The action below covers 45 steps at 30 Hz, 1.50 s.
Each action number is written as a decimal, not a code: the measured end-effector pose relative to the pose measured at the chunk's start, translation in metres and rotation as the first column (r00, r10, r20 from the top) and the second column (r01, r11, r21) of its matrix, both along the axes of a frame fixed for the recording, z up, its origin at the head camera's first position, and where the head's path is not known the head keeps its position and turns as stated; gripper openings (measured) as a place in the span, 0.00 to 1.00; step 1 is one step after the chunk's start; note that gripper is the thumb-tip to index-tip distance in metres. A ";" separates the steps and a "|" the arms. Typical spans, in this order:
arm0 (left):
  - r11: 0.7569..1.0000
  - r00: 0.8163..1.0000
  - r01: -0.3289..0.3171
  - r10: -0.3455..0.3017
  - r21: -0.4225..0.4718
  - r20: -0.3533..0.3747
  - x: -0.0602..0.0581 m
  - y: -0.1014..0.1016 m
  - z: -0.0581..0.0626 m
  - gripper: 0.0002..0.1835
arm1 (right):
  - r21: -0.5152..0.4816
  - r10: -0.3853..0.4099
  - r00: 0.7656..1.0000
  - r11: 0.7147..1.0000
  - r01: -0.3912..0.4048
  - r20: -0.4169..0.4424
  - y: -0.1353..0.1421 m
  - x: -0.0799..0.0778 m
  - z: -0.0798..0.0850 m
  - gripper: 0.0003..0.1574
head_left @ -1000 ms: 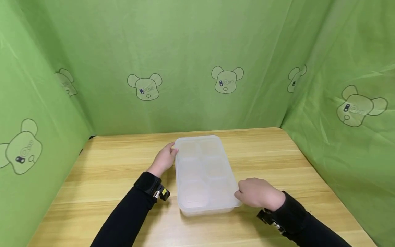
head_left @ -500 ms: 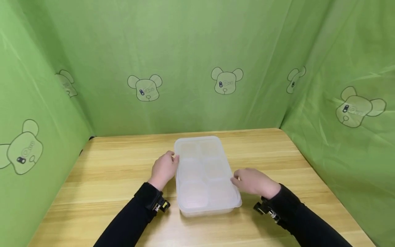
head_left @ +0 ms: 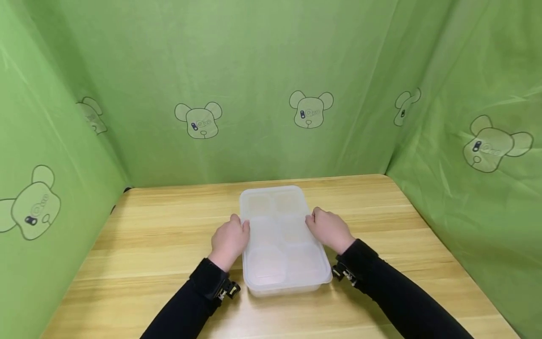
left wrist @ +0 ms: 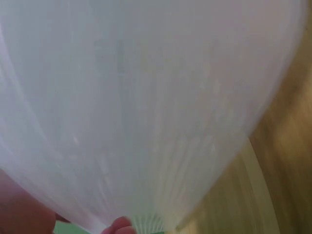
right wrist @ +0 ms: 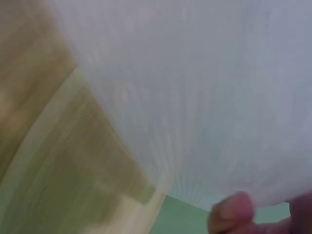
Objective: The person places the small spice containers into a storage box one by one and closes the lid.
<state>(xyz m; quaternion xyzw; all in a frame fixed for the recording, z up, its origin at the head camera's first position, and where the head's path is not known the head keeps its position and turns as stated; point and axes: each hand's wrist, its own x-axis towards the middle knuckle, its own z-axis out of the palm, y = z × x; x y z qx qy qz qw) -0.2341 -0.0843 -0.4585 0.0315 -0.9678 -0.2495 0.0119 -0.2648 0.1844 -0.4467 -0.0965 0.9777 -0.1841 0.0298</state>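
A translucent white plastic food container (head_left: 283,292) with several compartments stands on the table, its lid (head_left: 275,235) lying over the top. My left hand (head_left: 230,239) grips the lid's left edge near the middle, thumb at the rim. On the opposite side, my right hand (head_left: 330,230) pinches the right edge a little past the middle. In the left wrist view the container's wall (left wrist: 136,97) fills most of the picture, with fingertips (left wrist: 121,226) at its edge. The right wrist view shows a fingertip (right wrist: 236,207) by the rim; the other fingers are mostly hidden.
The wood-grain table (head_left: 161,226) extends on both sides of the container. Green cloth walls (head_left: 254,146) printed with bear heads enclose its back, left and right sides.
My right hand has slid from the near right corner up along the right edge. The left hand has come slightly nearer along the left edge. The container has stayed in place.
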 end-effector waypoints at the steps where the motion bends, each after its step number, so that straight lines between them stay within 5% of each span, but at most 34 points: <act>1: 1.000 1.000 -0.008 0.008 -0.005 0.008 0.000 0.001 0.000 0.27 | 0.004 -0.011 1.000 1.000 0.011 0.001 -0.001 -0.002 -0.002 0.25; 16: 0.996 0.994 -0.064 0.069 -0.061 0.085 -0.002 0.013 0.000 0.32 | 0.042 -0.054 0.988 0.998 0.048 0.144 -0.007 -0.009 -0.011 0.40; 22: 1.000 0.994 -0.024 0.026 -0.011 0.104 -0.006 0.009 -0.004 0.30 | -0.003 -0.035 0.988 0.999 0.036 0.150 -0.007 -0.012 -0.012 0.39; 30: 0.996 0.999 0.043 -0.045 0.081 0.019 -0.006 0.004 -0.013 0.28 | -0.056 -0.021 0.988 0.998 0.030 0.154 -0.008 -0.011 -0.015 0.39; 45: 0.984 0.994 0.114 -0.112 0.137 -0.018 -0.009 -0.002 -0.017 0.27 | -0.087 -0.015 0.986 0.996 0.030 0.167 -0.007 -0.012 -0.015 0.40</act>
